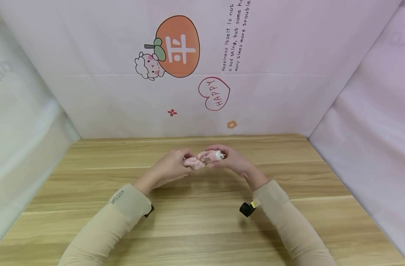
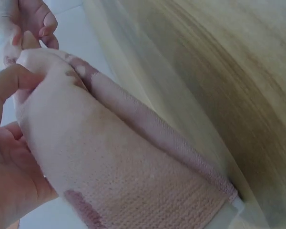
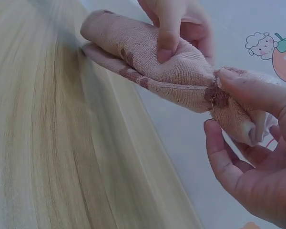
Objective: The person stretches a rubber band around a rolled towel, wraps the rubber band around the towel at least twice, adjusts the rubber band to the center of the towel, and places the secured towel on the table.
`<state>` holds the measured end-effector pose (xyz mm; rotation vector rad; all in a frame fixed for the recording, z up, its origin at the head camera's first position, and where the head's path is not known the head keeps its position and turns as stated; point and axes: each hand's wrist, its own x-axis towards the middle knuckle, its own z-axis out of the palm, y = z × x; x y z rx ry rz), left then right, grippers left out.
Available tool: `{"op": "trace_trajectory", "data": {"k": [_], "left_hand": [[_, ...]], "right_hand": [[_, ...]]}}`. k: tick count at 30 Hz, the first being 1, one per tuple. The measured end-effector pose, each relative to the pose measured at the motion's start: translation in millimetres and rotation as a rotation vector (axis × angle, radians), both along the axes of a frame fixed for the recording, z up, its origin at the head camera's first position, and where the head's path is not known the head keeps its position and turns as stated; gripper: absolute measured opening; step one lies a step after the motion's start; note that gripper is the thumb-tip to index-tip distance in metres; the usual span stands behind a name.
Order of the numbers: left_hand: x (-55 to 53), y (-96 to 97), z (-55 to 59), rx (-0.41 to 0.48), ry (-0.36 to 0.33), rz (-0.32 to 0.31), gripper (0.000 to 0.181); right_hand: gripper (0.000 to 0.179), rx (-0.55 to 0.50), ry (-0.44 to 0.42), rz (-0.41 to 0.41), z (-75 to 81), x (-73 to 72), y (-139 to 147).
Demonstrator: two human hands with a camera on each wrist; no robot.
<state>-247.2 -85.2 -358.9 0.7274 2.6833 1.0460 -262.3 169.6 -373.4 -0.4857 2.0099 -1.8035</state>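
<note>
A pink terry towel (image 1: 207, 158) with brownish patches is rolled lengthwise and held above the table. My left hand (image 1: 170, 166) grips its longer part, the thumb pressing into the cloth in the left wrist view, where the towel (image 2: 109, 143) widens toward the camera. My right hand (image 1: 234, 161) pinches the shorter end between thumb and fingers beside a narrowed waist. In the right wrist view, the towel (image 3: 181, 57) is gathered tightly at that waist. A thin line seems to circle it; whether it is a band I cannot tell.
The wood-grain table (image 1: 196, 229) lies under both arms. A white printed cloth (image 1: 272, 92) hangs behind it, and white cloth walls (image 1: 372, 122) stand at both sides. A black wrist camera (image 1: 247, 209) sits below the right cuff.
</note>
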Motion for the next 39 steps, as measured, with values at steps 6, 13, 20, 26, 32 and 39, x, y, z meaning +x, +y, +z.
{"op": "trace_trajectory", "data": {"k": [6, 13, 20, 26, 32, 39], "left_hand": [[-4.6, -6.3, -0.9, 0.063, -0.071, -0.035, 0.031], [-7.7, -14.8, 0.6, 0.129, -0.145, -0.126, 0.029], [-9.8, -16.8, 2.7, 0.109, -0.125, -0.158, 0.03], [-8.0, -6.5, 5.0, 0.144, -0.004, -0.15, 0.027], [-3.1, 16.5, 7.9, 0.113, 0.366, -0.134, 0.005], [0.9, 25.9, 6.3, -0.018, 0.658, -0.188, 0.006]], "right_hand": [[0.032, -0.008, 0.076, -0.07, 0.8, 0.9, -3], [0.016, -0.042, 0.023, -0.081, -0.3, -1.2, 0], [0.019, -0.083, -0.034, -0.086, -2.5, -4.2, -1], [0.019, -0.09, -0.035, -0.108, -3.3, -4.2, 1], [0.018, -0.091, -0.049, -0.134, -0.4, -4.1, 0], [0.023, -0.077, -0.084, -0.135, 3.1, -5.7, -2]]}}
